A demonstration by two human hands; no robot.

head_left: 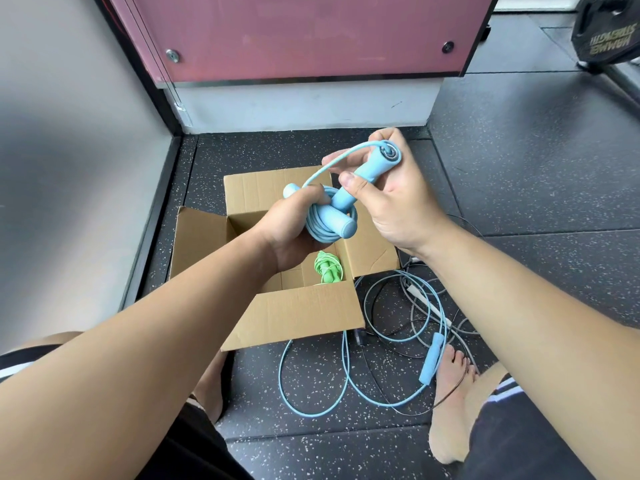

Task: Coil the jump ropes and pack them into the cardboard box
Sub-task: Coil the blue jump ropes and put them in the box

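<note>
Two hands share one blue jump rope (327,225). Your left hand (291,233) clenches the coiled bundle, one handle lying across it. Your right hand (394,206), at 2 o'clock from the bundle, grasps the other handle (367,171), with the cord arcing between them. Beneath the bundle the cardboard box (294,313) stands open, a coiled green jump rope (327,268) inside. At 5 o'clock from the box, a loose blue rope (431,358) and a grey rope (429,304) lie tangled on the floor.

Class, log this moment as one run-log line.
left hand grips blue coil | right hand holds blue handle | green rope in box
</note>
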